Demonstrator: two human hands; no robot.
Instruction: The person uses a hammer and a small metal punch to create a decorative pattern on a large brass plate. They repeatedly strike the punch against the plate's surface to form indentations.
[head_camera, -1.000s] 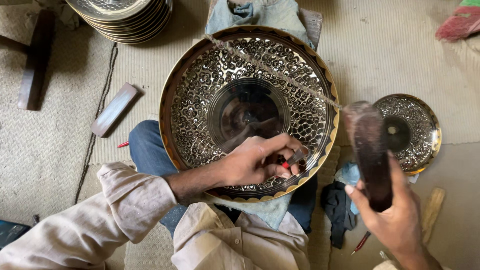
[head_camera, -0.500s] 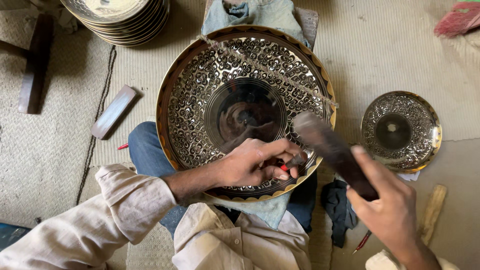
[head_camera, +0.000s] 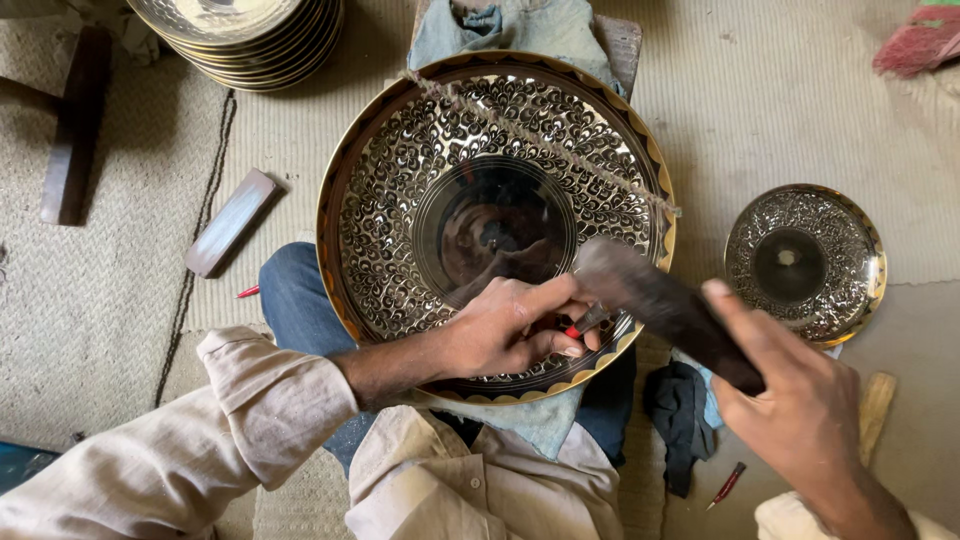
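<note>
Now: punch (head_camera: 590, 320) pinched in left fingers (head_camera: 560, 300); mallet (head_camera: 665, 305) touching its top.

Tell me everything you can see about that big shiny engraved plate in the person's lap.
The large round plate looks like polished metal with a gold-coloured scalloped rim, a wide band of dense engraved scrollwork and a smooth dark mirror-like centre. It rests tilted on the person's lap over blue cloth. A frayed string lies across its upper right. The left hand rests on its lower rim, pressing a small red-handled tool to it; the right hand holds a dark wooden mallet over that tool.
</note>
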